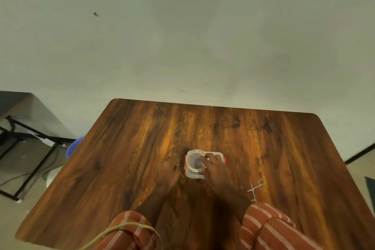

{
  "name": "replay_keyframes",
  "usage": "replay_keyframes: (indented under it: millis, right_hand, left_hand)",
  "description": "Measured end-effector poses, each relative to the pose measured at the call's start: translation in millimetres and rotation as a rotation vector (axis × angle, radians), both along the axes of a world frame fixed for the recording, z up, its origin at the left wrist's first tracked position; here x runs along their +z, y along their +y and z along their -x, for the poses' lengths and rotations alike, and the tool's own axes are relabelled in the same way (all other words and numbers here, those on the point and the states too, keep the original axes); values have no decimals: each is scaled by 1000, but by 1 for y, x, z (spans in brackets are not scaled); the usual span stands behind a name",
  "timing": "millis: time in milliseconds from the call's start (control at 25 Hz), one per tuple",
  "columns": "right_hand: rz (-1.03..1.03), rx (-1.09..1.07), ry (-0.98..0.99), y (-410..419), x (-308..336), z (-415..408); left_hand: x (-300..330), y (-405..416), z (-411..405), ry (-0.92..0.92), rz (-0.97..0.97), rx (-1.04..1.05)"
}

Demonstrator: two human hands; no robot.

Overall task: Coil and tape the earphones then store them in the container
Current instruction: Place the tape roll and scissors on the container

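A small white square container (220, 155) with red side clips stands in the middle of the wooden table (284, 148). A roll of clear tape (191, 161) lies on top of it. My right hand (215, 170) rests on the container with its fingers touching the tape roll's right side. My left hand (168, 170) lies on the table just left of the container, fingers curled loosely. The earphones are not visible; a dark shape shows through the roll's hole, too blurred to identify.
Small metal scissors (255, 189) lie on the table to the right of my right forearm. A pale cord (121, 229) hangs near my left sleeve. A blue tub (74, 146) and a black metal frame (26, 148) stand on the floor at left.
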State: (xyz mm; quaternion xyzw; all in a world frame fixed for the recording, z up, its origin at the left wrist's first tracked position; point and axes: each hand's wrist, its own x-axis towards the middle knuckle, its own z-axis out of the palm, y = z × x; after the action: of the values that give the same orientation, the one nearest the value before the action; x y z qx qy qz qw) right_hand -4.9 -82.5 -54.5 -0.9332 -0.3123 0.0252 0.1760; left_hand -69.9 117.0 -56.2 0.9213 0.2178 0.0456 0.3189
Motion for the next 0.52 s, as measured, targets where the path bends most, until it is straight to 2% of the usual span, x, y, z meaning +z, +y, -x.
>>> replay_keyframes:
  millis: [40,80,160,280,320,400,520]
  right_hand:
    - [-31,-47,-84,-13,-1,-4]
    - [-50,-115,-75,-30,-1,-9]
    - [24,-210,128,-74,-10,-16]
    - [353,-139,329,-153,-34,-14]
    - [403,-139,363,-170,-40,-7]
    - [412,-198,368,-188,-50,7]
    - [267,-327,326,-183,-57,20]
  left_hand:
    - [0,2,-3,-45,-108,-33]
    - [-3,3,-8,-80,-226,-86]
    - [-5,-1,-16,-78,-381,-168]
    - [-4,-23,-27,-59,-323,-189]
    - [-6,-31,-30,-80,-320,-205]
    - [-3,-44,-33,-97,-321,-223]
    - [-1,-48,-31,-83,-279,-195]
